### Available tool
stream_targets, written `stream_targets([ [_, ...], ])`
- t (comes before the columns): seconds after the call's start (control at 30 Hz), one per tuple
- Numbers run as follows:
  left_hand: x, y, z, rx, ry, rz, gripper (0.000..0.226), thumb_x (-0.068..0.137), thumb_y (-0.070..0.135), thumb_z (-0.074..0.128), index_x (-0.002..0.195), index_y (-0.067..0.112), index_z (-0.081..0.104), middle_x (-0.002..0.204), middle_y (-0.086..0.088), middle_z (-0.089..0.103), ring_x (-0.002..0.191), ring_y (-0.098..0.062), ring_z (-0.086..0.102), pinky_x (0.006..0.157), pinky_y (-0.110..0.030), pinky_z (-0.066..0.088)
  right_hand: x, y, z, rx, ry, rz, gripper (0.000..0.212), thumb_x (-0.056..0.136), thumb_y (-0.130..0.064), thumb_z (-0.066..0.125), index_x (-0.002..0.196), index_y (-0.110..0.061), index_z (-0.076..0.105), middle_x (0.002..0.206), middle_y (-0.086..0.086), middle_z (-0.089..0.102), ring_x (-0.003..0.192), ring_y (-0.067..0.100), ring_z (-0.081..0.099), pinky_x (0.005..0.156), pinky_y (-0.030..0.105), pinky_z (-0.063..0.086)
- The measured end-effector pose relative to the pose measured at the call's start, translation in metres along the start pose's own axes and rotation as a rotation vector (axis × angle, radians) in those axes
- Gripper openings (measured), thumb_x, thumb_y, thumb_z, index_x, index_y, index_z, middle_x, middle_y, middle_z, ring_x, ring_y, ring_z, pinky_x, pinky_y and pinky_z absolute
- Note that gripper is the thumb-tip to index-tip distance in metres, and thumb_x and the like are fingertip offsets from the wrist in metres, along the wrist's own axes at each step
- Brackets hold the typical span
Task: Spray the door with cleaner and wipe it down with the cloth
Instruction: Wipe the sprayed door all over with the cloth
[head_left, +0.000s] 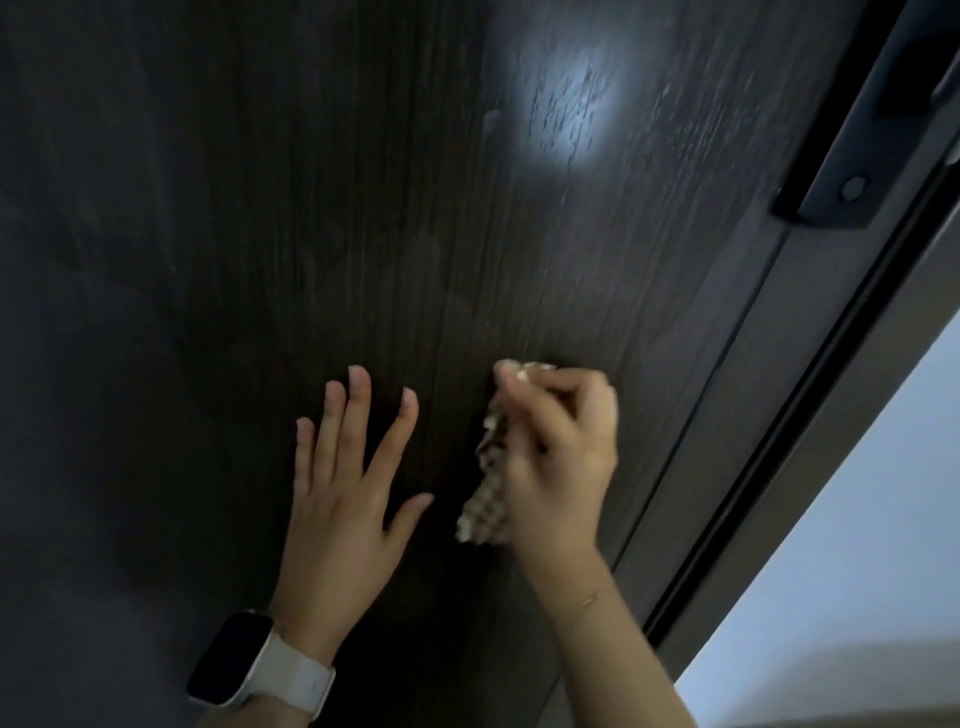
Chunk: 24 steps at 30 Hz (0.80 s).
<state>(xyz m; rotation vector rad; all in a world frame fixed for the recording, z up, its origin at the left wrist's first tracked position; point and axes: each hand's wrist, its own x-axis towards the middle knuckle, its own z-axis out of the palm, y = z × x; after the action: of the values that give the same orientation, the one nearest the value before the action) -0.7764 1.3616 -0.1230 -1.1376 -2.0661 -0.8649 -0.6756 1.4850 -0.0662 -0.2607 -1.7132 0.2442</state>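
Dark door (363, 208): your left hand (343, 499) flat, fingers spread; at its 3 o'clock, right hand (558, 467) grips checked cloth (485, 512).

You will find no words, numbers, brand names or signs to read here. Your watch (236, 657) has a dark face with nothing showing on it, and its pale strap has no name on it. The cloth (485, 512) has only a checked pattern, no label. The door (322, 218) shows only wood grain and a bright spot of light. The dark handle plate (831, 192) at the door's edge has a small round button with no mark that can be made out.
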Motion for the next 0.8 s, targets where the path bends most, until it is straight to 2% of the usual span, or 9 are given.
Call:
stream_targets([
  [0.07, -0.001, 0.003, -0.003, -0.012, -0.005, -0.007, 0.099, 0.08, 0.033, 0.075, 0.155, 0.025, 0.011, 0.163, -0.006, -0.014, 0.15, -0.026, -0.009, 0.12, -0.053, 0.002, 0.014, 0.016, -0.019, 0.049, 0.1, 0.084, 0.025, 0.085, 0.009, 0.067, 0.103, -0.005, 0.075, 0.097, 0.007, 0.056, 0.095, 0.025, 0.059, 0.088, 0.028, 0.049],
  [0.2, -0.001, 0.017, -0.01, -0.06, 0.023, -0.053, 0.092, 0.084, 0.036, 0.069, 0.155, 0.025, 0.011, 0.163, -0.007, -0.01, 0.151, -0.026, -0.007, 0.119, -0.054, 0.004, 0.024, 0.041, -0.045, 0.091, 0.255, 0.173, 0.014, 0.087, 0.005, 0.068, 0.099, 0.0, 0.074, 0.098, 0.013, 0.053, 0.096, 0.017, 0.059, 0.087, 0.013, 0.046],
  [0.3, 0.004, 0.034, -0.015, -0.056, 0.068, -0.086, 0.09, 0.085, 0.035, 0.069, 0.155, 0.025, 0.013, 0.163, -0.009, -0.005, 0.151, -0.026, -0.003, 0.12, -0.053, 0.006, 0.003, 0.06, -0.051, 0.046, 0.205, 0.147, 0.017, 0.089, 0.004, 0.067, 0.103, -0.001, 0.073, 0.101, 0.008, 0.05, 0.098, 0.018, 0.057, 0.089, 0.018, 0.048],
  [0.4, 0.017, 0.053, -0.014, -0.01, 0.074, -0.021, 0.09, 0.085, 0.037, 0.069, 0.156, 0.025, 0.015, 0.163, -0.01, -0.006, 0.151, -0.027, -0.007, 0.12, -0.053, 0.003, -0.031, 0.08, -0.061, 0.001, 0.133, 0.146, 0.015, 0.087, 0.008, 0.067, 0.1, 0.001, 0.074, 0.101, 0.006, 0.05, 0.097, 0.008, 0.056, 0.085, 0.02, 0.05],
  [0.47, 0.029, 0.063, -0.008, -0.013, 0.063, 0.005, 0.09, 0.085, 0.04, 0.069, 0.156, 0.026, 0.015, 0.163, -0.011, -0.009, 0.15, -0.027, -0.011, 0.119, -0.054, 0.0, -0.044, 0.088, -0.069, 0.013, 0.093, 0.195, 0.013, 0.086, 0.012, 0.067, 0.095, 0.005, 0.072, 0.098, 0.004, 0.049, 0.095, -0.005, 0.056, 0.079, 0.01, 0.045],
  [0.53, 0.039, 0.071, -0.001, -0.006, 0.055, 0.021, 0.093, 0.083, 0.043, 0.07, 0.156, 0.026, 0.015, 0.163, -0.011, -0.011, 0.149, -0.029, -0.013, 0.118, -0.056, -0.002, -0.04, 0.087, -0.074, 0.054, 0.058, 0.247, 0.009, 0.086, 0.012, 0.066, 0.09, 0.005, 0.071, 0.094, 0.004, 0.048, 0.091, -0.01, 0.056, 0.074, 0.004, 0.042],
  [0.67, 0.043, 0.075, 0.009, 0.023, 0.069, -0.023, 0.097, 0.08, 0.042, 0.074, 0.156, 0.028, 0.014, 0.162, -0.012, -0.012, 0.148, -0.03, -0.015, 0.117, -0.059, 0.0, 0.028, 0.074, -0.081, 0.088, 0.153, 0.203, 0.006, 0.088, 0.004, 0.068, 0.083, 0.003, 0.07, 0.089, 0.0, 0.047, 0.084, -0.003, 0.054, 0.079, 0.008, 0.043],
  [0.8, 0.044, 0.075, 0.011, 0.002, 0.098, -0.03, 0.097, 0.078, 0.037, 0.076, 0.155, 0.028, 0.017, 0.162, -0.011, -0.011, 0.148, -0.027, -0.017, 0.117, -0.057, -0.003, 0.106, 0.07, -0.088, 0.116, 0.227, 0.041, 0.007, 0.087, 0.001, 0.069, 0.091, -0.002, 0.074, 0.09, 0.002, 0.048, 0.09, 0.02, 0.06, 0.088, 0.022, 0.049],
])
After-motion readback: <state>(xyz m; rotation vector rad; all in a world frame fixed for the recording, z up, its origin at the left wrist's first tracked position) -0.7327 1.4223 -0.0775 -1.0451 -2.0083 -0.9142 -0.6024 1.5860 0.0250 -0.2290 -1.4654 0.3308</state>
